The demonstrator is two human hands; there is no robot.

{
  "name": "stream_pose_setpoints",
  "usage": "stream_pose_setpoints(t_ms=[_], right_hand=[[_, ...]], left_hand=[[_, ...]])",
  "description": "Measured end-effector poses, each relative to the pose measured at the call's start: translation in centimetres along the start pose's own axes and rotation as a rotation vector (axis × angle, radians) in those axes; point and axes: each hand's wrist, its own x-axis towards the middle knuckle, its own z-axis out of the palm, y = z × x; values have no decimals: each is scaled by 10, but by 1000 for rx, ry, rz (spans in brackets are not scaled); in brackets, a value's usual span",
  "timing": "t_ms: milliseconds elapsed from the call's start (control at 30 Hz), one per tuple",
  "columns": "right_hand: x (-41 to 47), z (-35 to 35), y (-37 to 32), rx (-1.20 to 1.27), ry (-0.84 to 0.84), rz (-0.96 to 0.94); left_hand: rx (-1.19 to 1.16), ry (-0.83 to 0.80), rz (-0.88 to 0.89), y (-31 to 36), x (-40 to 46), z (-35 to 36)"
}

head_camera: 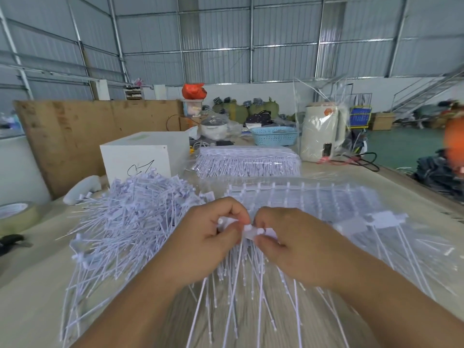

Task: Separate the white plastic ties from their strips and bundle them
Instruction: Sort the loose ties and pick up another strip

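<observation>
Both hands work one strip of ties [247,249] at table centre. The left hand [213,237] and right hand [283,237] each pinch its head end, fingertips nearly meeting, tails fanning toward the viewer. Separation of this strip appears under way, not finished. To the left lies a large loose pile [130,217] of detached ties (none visibly bundled). To the right, unseparated strips [339,204] lie in clear wrap; behind them a further wrapped stack [247,160]. Judgement: a good share separated, much left, bundling not yet begun.
</observation>
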Motion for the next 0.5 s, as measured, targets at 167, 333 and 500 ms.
stream_pose_setpoints(t_ms=[167, 333, 500], right_hand=[[2, -2, 12, 211, 17, 34], [1, 2, 5, 139, 236, 32], [1, -1, -8, 146, 585, 45]], left_hand=[[-61, 25, -57, -2, 2, 3], [-582, 174, -201, 5, 8, 13], [-867, 450, -357, 2, 15, 16]])
